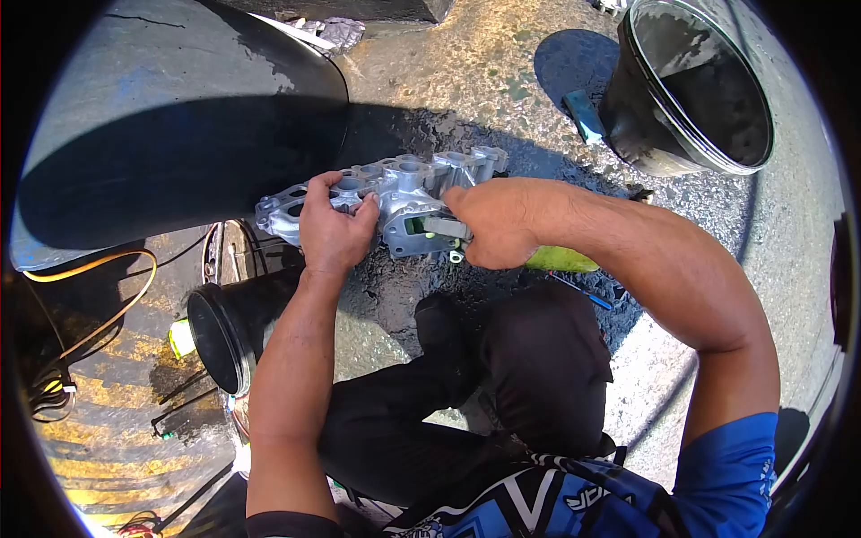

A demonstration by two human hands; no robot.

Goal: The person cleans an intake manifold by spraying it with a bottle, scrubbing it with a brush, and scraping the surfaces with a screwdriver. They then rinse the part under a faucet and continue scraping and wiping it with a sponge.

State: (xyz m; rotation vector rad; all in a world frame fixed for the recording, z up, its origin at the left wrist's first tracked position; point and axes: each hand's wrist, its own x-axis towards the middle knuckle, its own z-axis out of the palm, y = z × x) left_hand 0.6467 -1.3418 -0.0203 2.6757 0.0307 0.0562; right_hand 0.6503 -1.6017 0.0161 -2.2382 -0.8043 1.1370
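A silver cast-metal intake manifold (408, 193) with a row of round ports lies across the wet ground in front of me. My left hand (336, 226) grips its left part, fingers over the top and thumb near a port. My right hand (498, 224) is closed around a grey tool (447, 228), which looks like a small brush. The tool's tip is at the rectangular opening in the manifold's near flange, where something green shows. My fingers hide much of the tool. A yellow-green object (562, 259) lies partly under my right wrist.
A large dark bucket (628, 117) stands at the upper right, beside a teal block (585, 117). A big black curved surface (179, 134) fills the upper left. Below it are a black bucket (220, 336) on its side and a yellow hose (121, 314). A blue-handled tool (587, 294) lies near my knee.
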